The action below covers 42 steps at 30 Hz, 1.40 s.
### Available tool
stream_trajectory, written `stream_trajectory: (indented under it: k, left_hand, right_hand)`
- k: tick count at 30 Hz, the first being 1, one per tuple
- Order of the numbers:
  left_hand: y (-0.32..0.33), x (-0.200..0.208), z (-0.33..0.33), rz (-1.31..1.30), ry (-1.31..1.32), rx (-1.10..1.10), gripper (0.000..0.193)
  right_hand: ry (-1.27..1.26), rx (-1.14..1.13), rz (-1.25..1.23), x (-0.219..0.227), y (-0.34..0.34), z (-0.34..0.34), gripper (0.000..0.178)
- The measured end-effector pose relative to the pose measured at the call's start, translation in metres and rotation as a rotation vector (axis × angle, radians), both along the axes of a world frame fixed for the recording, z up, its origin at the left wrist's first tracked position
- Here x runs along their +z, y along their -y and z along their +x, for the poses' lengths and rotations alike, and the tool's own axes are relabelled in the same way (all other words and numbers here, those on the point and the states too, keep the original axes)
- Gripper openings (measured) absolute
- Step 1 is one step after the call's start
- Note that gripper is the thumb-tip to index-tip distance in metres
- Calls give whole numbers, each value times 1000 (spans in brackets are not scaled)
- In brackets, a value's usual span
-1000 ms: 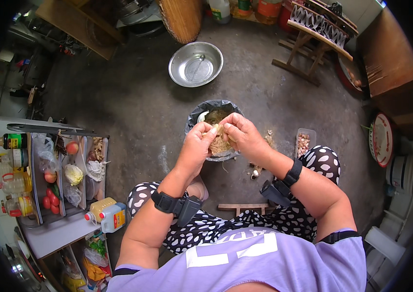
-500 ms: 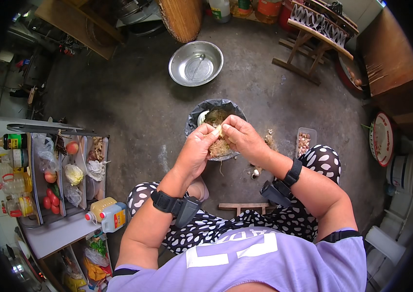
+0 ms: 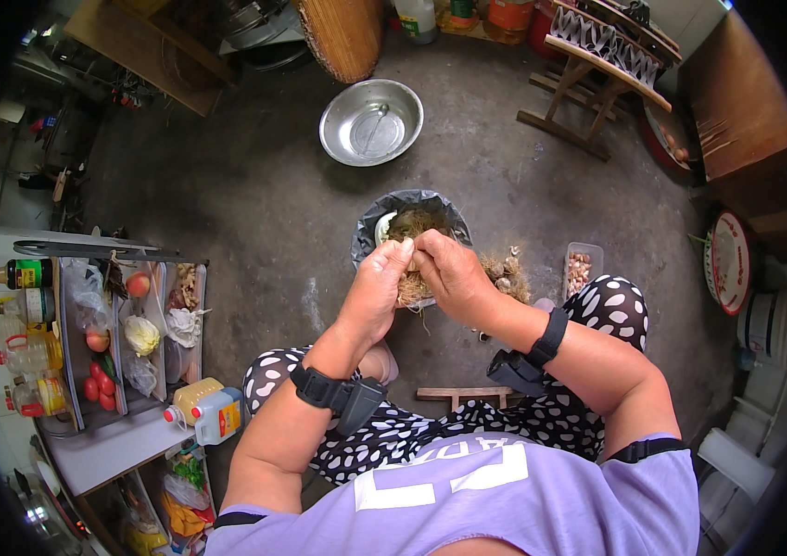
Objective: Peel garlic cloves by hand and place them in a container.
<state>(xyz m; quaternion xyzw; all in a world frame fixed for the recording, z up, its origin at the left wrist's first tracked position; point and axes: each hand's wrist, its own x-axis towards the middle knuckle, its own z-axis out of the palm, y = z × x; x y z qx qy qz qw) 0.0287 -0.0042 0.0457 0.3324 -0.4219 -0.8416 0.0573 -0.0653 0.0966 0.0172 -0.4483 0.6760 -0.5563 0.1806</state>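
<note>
a grey concrete floor (image 3: 254,199) spreads under me; above the black-lined bin (image 3: 365,239), my left hand (image 3: 377,285) and right hand (image 3: 456,276) meet, fingers (image 3: 432,245) pinched together on a small pale piece (image 3: 412,265), mostly hidden. garlic bulbs (image 3: 507,275) lie beside the bin, to my right.

Basin (image 3: 342,130) up top centre, spoon (image 3: 382,109) sitting inside, bin (image 3: 366,233) just below mid-frame, fingers (image 3: 400,251) over it, tub (image 3: 596,252) out right.

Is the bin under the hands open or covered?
Open: no lid lies across the bag-lined bin, and brownish, stringy scraps show inside its rim.
</note>
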Motion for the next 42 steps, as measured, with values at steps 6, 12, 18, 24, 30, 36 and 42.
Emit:
stream_trajectory:
  k: [6,12,18,24,30,36,42]
  left_hand:
    - [-3,-13,1,-77,-62,35,17]
    - [-4,-19,2,26,-118,71,18]
    - [-5,-14,-1,125,-129,139,20]
    - [1,-27,3,117,-187,111,20]
    - [1,-13,1,181,-202,60,20]
    - [6,-10,2,327,-255,39,22]
    - [3,-5,-2,245,-222,16,24]
  right_hand:
    - [216,-47,-34,1,0,3,8]
    - [512,-33,6,-2,1,3,10]
    - [958,36,-7,10,3,-2,11]
    - [1184,4,-98,11,6,-2,12]
    - [1394,92,-143,10,2,-16,15]
    - [1393,211,-185,10,-2,-20,17]
    - [1420,143,-156,24,-1,-23,12]
